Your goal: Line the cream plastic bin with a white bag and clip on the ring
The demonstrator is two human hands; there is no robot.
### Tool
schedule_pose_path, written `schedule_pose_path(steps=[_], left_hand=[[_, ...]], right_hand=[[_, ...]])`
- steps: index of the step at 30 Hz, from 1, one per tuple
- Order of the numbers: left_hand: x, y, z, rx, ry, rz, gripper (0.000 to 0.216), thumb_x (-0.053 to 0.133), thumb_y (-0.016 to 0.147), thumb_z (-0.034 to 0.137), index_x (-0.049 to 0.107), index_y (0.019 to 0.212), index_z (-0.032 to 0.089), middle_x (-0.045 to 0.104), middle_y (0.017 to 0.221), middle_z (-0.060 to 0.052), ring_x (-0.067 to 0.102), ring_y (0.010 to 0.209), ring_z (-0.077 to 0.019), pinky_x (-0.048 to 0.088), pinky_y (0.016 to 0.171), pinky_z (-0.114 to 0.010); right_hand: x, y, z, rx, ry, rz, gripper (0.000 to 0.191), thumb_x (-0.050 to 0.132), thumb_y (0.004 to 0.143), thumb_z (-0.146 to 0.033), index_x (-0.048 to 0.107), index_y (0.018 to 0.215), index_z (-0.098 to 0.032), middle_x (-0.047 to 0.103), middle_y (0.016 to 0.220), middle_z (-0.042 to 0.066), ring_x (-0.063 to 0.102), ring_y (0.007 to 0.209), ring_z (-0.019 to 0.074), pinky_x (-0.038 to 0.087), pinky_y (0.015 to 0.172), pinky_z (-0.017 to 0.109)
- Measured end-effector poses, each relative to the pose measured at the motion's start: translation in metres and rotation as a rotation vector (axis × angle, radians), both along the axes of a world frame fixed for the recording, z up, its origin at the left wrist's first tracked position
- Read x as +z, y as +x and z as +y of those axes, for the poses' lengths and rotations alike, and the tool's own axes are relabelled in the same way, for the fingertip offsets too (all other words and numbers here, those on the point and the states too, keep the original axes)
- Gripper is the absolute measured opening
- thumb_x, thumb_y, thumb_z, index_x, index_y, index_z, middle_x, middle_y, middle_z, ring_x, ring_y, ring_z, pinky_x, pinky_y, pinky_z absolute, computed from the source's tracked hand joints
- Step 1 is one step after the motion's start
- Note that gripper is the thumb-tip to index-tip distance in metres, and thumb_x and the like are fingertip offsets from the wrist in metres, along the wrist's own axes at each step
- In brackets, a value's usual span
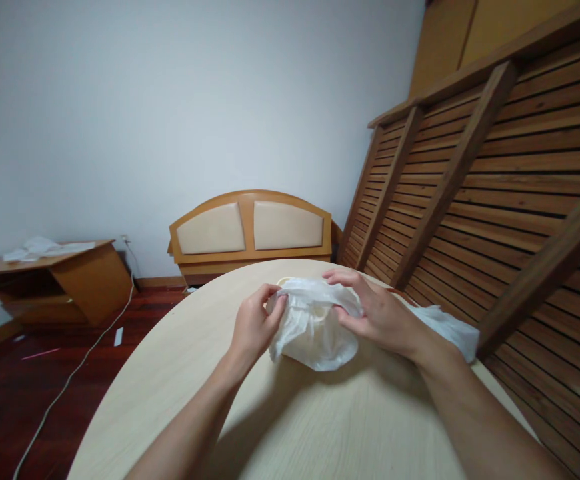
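Left hand (256,328) and right hand (381,315): bare. Forearms: bare along their whole visible length, from wrist to lower picture edge. Build: slim forearms, narrow wrists, long fingers. Any clothing lies outside the view.

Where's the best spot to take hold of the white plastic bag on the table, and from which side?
Probably the bunched upper rim of the white plastic bag, pinched from the left, where the left hand nips it. The film there stands up in folds off the table; the lower part lies slack. The right hand covers the right side.
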State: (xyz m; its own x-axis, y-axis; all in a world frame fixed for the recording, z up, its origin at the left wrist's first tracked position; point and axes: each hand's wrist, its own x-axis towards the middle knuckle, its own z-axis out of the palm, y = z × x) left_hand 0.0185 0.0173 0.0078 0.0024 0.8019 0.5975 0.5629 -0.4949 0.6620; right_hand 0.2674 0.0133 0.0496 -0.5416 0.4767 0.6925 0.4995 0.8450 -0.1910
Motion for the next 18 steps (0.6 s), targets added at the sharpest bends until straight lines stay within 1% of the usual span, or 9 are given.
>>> schedule_pose_path(steps=[2, 4, 6, 8, 10, 12, 13, 15, 18], left_hand=[[0.001, -0.001, 0.001, 0.022, 0.006, -0.062, 0.017, 0.06, 0.09, 0.034, 0.066, 0.097, 0.02, 0.074, 0.091, -0.005, 0.069, 0.085, -0.02, 0.051, 0.075, -0.029], [0.003, -0.003, 0.002, 0.023, 0.0, -0.11, 0.02, 0.061, 0.089, 0.037, 0.065, 0.098, 0.019, 0.074, 0.091, -0.005, 0.069, 0.083, -0.0201, 0.051, 0.074, -0.029], [0.005, -0.004, 0.002, 0.013, -0.01, -0.13, 0.022, 0.062, 0.088, 0.039, 0.066, 0.096, 0.018, 0.074, 0.089, -0.005, 0.068, 0.081, -0.0201, 0.051, 0.073, -0.029], [0.006, -0.005, 0.002, 0.011, -0.016, -0.133, 0.023, 0.062, 0.088, 0.04, 0.066, 0.093, 0.018, 0.073, 0.087, -0.006, 0.068, 0.08, -0.0205, 0.052, 0.074, -0.031], [0.006, -0.006, 0.002, 0.029, -0.021, -0.131, 0.023, 0.061, 0.088, 0.04, 0.066, 0.093, 0.018, 0.073, 0.087, -0.006, 0.068, 0.081, -0.021, 0.053, 0.075, -0.032], [0.008, -0.005, -0.001, 0.048, -0.006, -0.112, 0.025, 0.061, 0.089, 0.039, 0.065, 0.101, 0.018, 0.073, 0.09, -0.007, 0.069, 0.084, -0.0215, 0.054, 0.078, -0.033], [0.009, -0.005, -0.004, 0.051, 0.022, -0.085, 0.028, 0.062, 0.089, 0.039, 0.064, 0.108, 0.018, 0.073, 0.095, -0.007, 0.069, 0.088, -0.0219, 0.055, 0.08, -0.034], [0.012, -0.003, -0.011, 0.038, 0.119, 0.026, 0.04, 0.066, 0.088, 0.038, 0.059, 0.123, 0.02, 0.071, 0.111, -0.01, 0.067, 0.103, -0.0235, 0.054, 0.09, -0.038], [0.017, 0.001, -0.023, -0.002, 0.268, 0.255, 0.054, 0.071, 0.085, 0.04, 0.054, 0.134, 0.024, 0.059, 0.136, -0.012, 0.058, 0.123, -0.0272, 0.05, 0.103, -0.044]], right_hand=[[0.005, 0.003, 0.0, 0.027, 0.033, 0.009, 0.036, 0.056, 0.089, -0.013, 0.053, 0.121, -0.027, 0.064, 0.125, 0.008, 0.063, 0.118, 0.0231, 0.053, 0.099, 0.04], [0.007, 0.004, 0.001, 0.033, 0.03, -0.009, 0.026, 0.053, 0.091, -0.012, 0.062, 0.111, -0.027, 0.066, 0.121, 0.007, 0.066, 0.113, 0.0219, 0.055, 0.096, 0.038], [0.007, 0.004, 0.003, 0.015, 0.014, -0.023, 0.026, 0.051, 0.092, -0.013, 0.068, 0.106, -0.026, 0.068, 0.119, 0.007, 0.067, 0.11, 0.0221, 0.056, 0.095, 0.038], [0.005, 0.003, 0.005, -0.007, 0.006, -0.026, 0.029, 0.051, 0.093, -0.013, 0.07, 0.11, -0.027, 0.07, 0.119, 0.006, 0.066, 0.113, 0.0233, 0.054, 0.099, 0.04], [0.003, 0.002, 0.006, -0.025, 0.002, -0.016, 0.034, 0.052, 0.092, -0.013, 0.069, 0.118, -0.027, 0.071, 0.121, 0.006, 0.065, 0.117, 0.0238, 0.053, 0.103, 0.042], [0.001, 0.001, 0.007, -0.035, -0.002, 0.008, 0.037, 0.051, 0.092, -0.012, 0.068, 0.121, -0.027, 0.072, 0.122, 0.005, 0.065, 0.118, 0.0236, 0.052, 0.104, 0.042], [0.0, 0.001, 0.008, -0.045, -0.005, 0.029, 0.037, 0.05, 0.092, -0.012, 0.068, 0.121, -0.026, 0.072, 0.121, 0.006, 0.066, 0.117, 0.0234, 0.052, 0.103, 0.042], [0.001, -0.001, 0.007, -0.068, -0.016, 0.075, 0.036, 0.049, 0.094, -0.014, 0.069, 0.121, -0.024, 0.073, 0.12, 0.007, 0.067, 0.114, 0.0232, 0.053, 0.101, 0.041], [0.003, -0.005, 0.003, -0.103, -0.068, 0.149, 0.031, 0.049, 0.096, -0.02, 0.072, 0.117, -0.022, 0.075, 0.117, 0.007, 0.07, 0.109, 0.0232, 0.054, 0.097, 0.039]])
